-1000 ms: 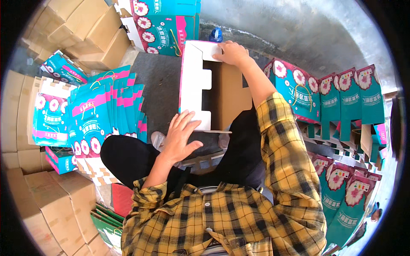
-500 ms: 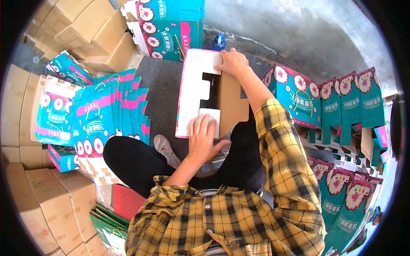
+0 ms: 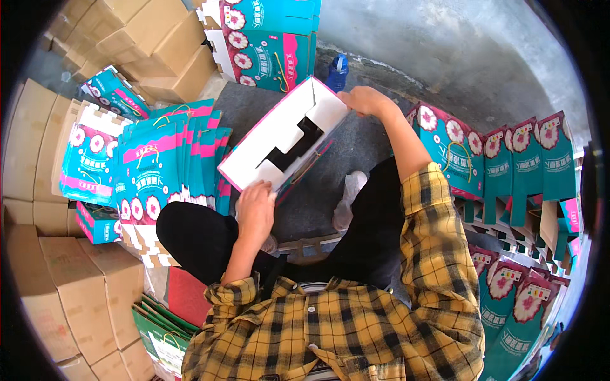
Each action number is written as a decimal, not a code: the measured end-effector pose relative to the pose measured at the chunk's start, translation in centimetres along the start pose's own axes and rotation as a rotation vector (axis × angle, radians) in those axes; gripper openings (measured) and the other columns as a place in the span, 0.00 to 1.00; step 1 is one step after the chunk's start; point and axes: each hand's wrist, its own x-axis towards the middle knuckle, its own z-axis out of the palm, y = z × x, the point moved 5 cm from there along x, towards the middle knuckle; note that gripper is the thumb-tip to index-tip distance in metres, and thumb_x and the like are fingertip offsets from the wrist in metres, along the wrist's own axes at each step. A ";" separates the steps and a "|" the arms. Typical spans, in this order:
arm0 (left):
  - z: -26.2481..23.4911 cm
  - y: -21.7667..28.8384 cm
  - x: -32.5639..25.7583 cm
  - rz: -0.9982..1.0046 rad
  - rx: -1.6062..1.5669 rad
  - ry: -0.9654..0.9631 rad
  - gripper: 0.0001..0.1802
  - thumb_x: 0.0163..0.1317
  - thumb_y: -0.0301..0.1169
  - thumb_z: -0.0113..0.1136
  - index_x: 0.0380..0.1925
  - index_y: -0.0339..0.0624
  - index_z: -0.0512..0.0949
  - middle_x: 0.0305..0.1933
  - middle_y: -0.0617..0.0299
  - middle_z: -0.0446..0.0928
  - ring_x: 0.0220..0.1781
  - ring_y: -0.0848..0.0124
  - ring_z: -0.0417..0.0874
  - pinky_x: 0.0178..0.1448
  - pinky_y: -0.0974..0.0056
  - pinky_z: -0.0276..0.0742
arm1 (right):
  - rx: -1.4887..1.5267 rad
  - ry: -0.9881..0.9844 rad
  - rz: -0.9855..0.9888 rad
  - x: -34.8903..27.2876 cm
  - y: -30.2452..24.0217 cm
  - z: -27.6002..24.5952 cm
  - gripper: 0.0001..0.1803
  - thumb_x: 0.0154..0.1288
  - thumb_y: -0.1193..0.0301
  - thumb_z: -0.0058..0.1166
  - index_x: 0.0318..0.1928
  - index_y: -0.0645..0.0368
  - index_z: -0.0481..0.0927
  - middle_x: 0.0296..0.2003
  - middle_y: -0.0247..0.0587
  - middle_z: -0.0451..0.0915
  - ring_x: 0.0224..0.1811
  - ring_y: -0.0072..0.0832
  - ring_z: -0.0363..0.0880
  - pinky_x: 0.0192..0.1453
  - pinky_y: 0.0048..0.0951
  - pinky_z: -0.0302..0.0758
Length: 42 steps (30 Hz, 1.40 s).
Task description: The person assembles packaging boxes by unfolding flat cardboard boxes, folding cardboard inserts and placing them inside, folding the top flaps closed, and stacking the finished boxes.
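A carton (image 3: 289,130) with white end flaps and pink-edged sides is held tilted between my knees, its far end leaning right. A dark, stepped gap shows between its flaps. My left hand (image 3: 255,213) grips the near corner, fingers over the white flap. At the far right corner my right hand (image 3: 368,101) is closed on the edge, its fingertips partly hidden. A narrow strip of the carton's printed side shows along its lower right.
Flattened teal cartons (image 3: 149,162) lie stacked at left, beside brown boxes (image 3: 89,286). Folded teal-and-pink cartons (image 3: 448,143) stand at right, with more (image 3: 508,311) nearer. A blue bottle (image 3: 337,71) stands by the wall. Green cartons (image 3: 162,336) lean at lower left.
The carton has turned clockwise and tilted. Its brown right-hand flap no longer shows. My left hand has moved left to the near corner; my right hand has shifted slightly right.
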 end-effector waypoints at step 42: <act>3.1 -1.3 4.1 -0.039 0.194 0.024 0.26 0.59 0.37 0.57 0.54 0.34 0.69 0.58 0.47 0.70 0.62 0.54 0.68 0.66 0.50 0.58 | -0.547 0.172 -0.676 -1.8 -8.7 7.1 0.32 0.47 0.58 0.64 0.54 0.56 0.74 0.54 0.46 0.74 0.57 0.43 0.71 0.58 0.39 0.70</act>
